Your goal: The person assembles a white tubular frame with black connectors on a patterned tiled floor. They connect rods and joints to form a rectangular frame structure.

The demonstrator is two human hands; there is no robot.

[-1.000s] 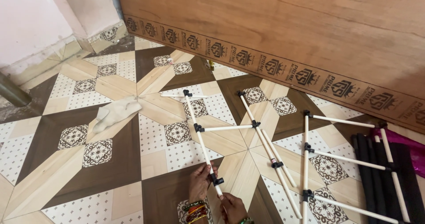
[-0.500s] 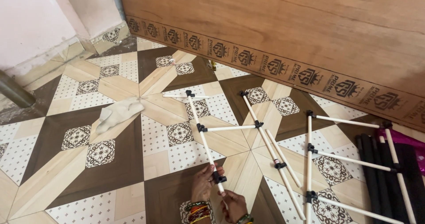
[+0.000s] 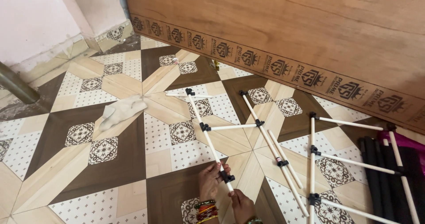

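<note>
A wooden board [image 3: 283, 33] is being leaned along the wall, above the patterned tile floor [image 3: 66, 171]. A white rod frame [image 3: 230, 127] with black connectors is being assembled on the floor — two uprights and one crossbar are joined, a second section [image 3: 336, 157] is lying to the right, unjoined. Near rod is being gripped by left hand [image 3: 210, 179] at a connector [image 3: 228, 177]; rod's lower end is being pinched by right hand [image 3: 241, 204]. No containers in view — only a cloth [image 3: 119, 111], lying well apart.
</note>
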